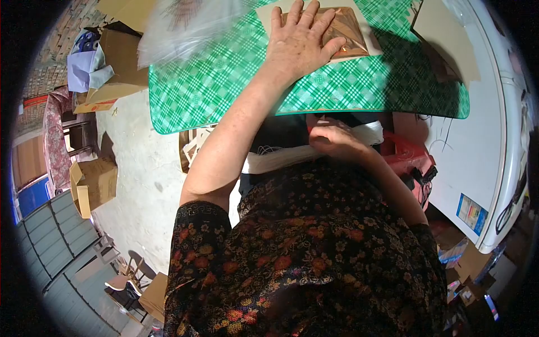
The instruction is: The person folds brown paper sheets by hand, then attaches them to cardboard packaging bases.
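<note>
Left arm stretched forward, left hand (297, 45) flat, fingers spread, pressing a brown sheet (349, 27) near the green checked table's (224, 84) far edge, right hand (334, 139) curled below the near edge, gripping a white thread bundle (281, 160).

The left hand (297, 45) lies on a packet (349, 28) on the desk (224, 84), a plastic bag (185, 25) at upper left, the right hand (334, 140) on a string bundle (281, 159) below the desk.

The tabletop (224, 84) has a smooth, glossy checked plastic cover. The brown sheet (351, 25) is shiny film on matt card (373, 46). The white strings (281, 159) look like soft fibre.
</note>
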Motion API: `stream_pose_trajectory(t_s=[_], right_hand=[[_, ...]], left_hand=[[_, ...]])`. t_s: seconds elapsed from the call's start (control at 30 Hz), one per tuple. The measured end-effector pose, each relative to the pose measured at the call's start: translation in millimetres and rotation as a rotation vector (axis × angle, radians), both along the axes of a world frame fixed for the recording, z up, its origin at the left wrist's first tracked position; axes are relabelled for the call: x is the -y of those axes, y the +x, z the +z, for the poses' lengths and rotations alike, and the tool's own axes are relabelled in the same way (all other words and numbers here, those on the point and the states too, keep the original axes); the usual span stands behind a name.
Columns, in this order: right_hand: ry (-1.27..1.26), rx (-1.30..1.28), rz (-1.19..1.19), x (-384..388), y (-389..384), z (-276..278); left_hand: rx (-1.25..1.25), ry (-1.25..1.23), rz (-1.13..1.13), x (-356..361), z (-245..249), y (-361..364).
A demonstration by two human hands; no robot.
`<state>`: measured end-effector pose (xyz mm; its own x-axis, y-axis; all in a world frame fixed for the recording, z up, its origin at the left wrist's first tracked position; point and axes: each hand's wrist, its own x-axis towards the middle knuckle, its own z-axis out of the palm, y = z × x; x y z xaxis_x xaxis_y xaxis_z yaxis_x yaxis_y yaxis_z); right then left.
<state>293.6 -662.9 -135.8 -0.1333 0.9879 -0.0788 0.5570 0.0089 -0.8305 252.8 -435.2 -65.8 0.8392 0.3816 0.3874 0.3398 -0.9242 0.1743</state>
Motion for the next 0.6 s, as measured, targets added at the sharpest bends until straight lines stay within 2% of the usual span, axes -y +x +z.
stream_pose_trajectory(t_s=[0.3, 0.6], right_hand=[[0.243, 0.058, -0.158, -0.3, -9.9, 6.0], [0.202, 0.11, -0.275, 6.3, -24.7, 32.8]], left_hand=[[-0.008, 0.001, -0.002, 0.0, -0.8, -0.2], [-0.029, 0.017, 0.011, -0.4, -1.8, 0.4]])
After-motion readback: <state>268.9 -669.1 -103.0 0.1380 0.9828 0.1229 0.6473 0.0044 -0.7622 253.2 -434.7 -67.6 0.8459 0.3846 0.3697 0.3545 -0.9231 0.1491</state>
